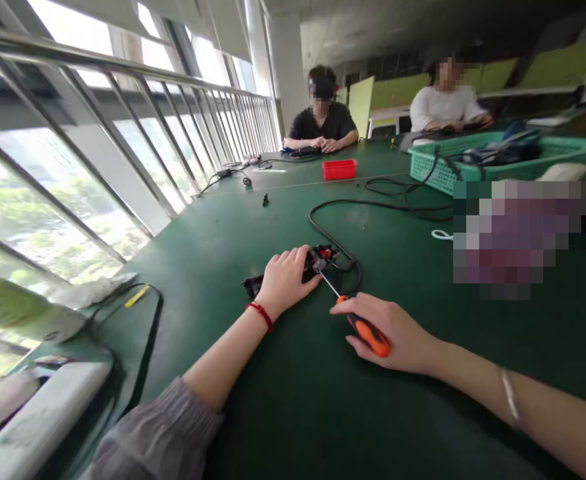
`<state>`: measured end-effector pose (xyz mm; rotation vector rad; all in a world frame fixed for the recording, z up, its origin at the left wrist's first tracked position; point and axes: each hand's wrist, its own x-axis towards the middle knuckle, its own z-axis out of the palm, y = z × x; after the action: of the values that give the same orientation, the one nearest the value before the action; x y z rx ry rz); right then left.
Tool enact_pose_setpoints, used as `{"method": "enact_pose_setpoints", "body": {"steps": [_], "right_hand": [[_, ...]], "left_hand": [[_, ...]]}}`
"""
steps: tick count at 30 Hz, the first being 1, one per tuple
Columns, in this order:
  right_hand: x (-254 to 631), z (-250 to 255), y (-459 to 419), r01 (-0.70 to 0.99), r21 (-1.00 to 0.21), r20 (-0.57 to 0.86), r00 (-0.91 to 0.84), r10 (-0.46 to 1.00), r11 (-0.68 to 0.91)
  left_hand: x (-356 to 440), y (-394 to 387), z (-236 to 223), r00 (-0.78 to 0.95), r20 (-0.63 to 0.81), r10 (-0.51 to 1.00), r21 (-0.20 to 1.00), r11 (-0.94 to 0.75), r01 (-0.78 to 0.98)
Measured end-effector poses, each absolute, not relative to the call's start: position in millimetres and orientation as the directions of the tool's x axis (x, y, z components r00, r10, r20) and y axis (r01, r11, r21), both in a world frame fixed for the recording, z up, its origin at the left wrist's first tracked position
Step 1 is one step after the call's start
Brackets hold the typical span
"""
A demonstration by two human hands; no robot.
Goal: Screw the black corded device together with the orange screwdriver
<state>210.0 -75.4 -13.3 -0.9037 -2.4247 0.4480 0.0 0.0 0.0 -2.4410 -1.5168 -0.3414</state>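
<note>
My left hand (285,277) lies over a dark, opened corded device (253,287) and presses it to the green table; its palm hides the device's middle. Grey and red parts show at the device's right end, where a black cord (330,237) loops beside it. In my right hand (397,330) is a screwdriver (370,335) with an orange and black handle. Its thin metal shaft slants up and left, and the tip meets the grey part near my left fingers. Whether the tip sits in a screw is too small to tell.
A red bin (339,169) and a green basket (433,170) holding dark items stand farther back. A small black piece (265,199) lies ahead. Metal railing (137,80) runs along the left edge. Two people sit at the far side. A white box (47,420) is at lower left.
</note>
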Motion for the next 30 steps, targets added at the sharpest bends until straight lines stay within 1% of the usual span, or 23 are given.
{"method": "enact_pose_setpoints", "body": {"steps": [2,4,9,13,16,19,22,24,27,30], "right_hand": [[207,-15,-73,0.479,-0.417,0.339,-0.707,0.621,0.773],[206,-16,-71,0.46,-0.394,0.328,-0.738,0.589,0.796],[208,-14,-71,0.468,-0.416,0.301,-0.739,0.603,0.78],[210,-12,-72,0.467,-0.417,0.275,-0.753,0.598,0.78],[210,-10,-72,0.466,-0.415,0.251,-0.767,0.591,0.781],[210,-10,-72,0.464,-0.423,0.254,-0.764,0.593,0.778],[210,-11,-72,0.463,-0.428,0.251,-0.764,0.594,0.776],[210,-11,-72,0.467,-0.428,0.243,-0.765,0.596,0.774],[210,-11,-73,0.47,-0.432,0.236,-0.764,0.6,0.769],[210,-11,-73,0.472,-0.438,0.233,-0.763,0.603,0.766]], "left_hand": [[-6,4,3,0.479,0.287,0.829,-0.074,-0.48,0.874],[-11,6,5,0.508,0.272,0.817,-0.065,-0.511,0.857],[-18,4,3,0.524,0.309,0.794,-0.059,-0.534,0.844],[-39,11,-2,0.509,0.364,0.78,-0.082,-0.518,0.852],[-62,20,-5,0.408,0.445,0.797,-0.089,-0.414,0.906],[-82,27,-7,0.231,0.527,0.818,-0.075,-0.226,0.971],[-93,29,-6,-0.028,0.624,0.781,0.016,0.023,1.0],[-95,29,-5,-0.17,0.669,0.723,0.097,0.143,0.985],[-95,28,-5,-0.254,0.679,0.689,0.158,0.201,0.967],[-94,28,-7,-0.24,0.642,0.728,0.138,0.198,0.97]]}}
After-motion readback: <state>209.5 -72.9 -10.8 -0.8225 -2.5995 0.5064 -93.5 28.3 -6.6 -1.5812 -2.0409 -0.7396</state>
